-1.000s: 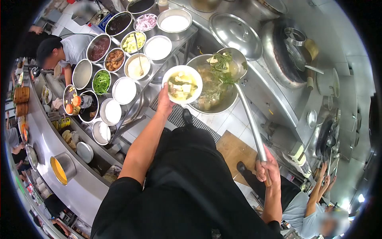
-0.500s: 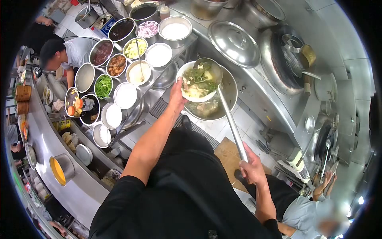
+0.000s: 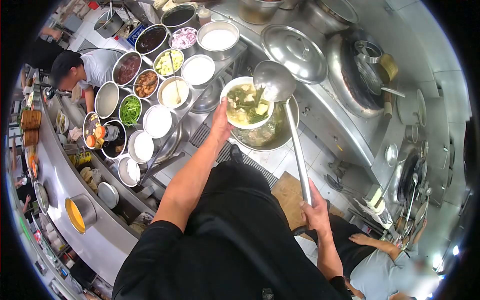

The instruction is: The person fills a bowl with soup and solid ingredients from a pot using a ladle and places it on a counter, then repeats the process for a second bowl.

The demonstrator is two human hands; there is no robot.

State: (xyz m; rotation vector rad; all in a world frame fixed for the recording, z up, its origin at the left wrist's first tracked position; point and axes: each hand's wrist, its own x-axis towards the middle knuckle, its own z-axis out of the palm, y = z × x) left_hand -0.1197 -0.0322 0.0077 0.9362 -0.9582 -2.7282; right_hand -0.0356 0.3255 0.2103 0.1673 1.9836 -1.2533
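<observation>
My left hand (image 3: 220, 121) grips the left rim of a white bowl (image 3: 246, 103) filled with soup, greens and pale chunks. The bowl is held over the left part of a large steel pot (image 3: 287, 131) of broth. My right hand (image 3: 315, 206) is wrapped round the long handle of a steel ladle (image 3: 275, 81). The ladle's head is tipped over beside the bowl's upper right edge, its rounded underside facing up. Nothing can be seen of what remains inside it.
Left, round containers of ingredients such as chopped greens (image 3: 130, 110) crowd a metal stand. A steel lid (image 3: 294, 54) and a large wok (image 3: 352, 75) lie beyond the pot. One person (image 3: 372, 272) stands lower right, another (image 3: 97, 67) leans in upper left.
The ladle, earlier full of greens, has swung over the bowl and tipped, and the bowl now looks fuller. My left hand and the bowl have shifted right. The lower-right person's arms have lowered.
</observation>
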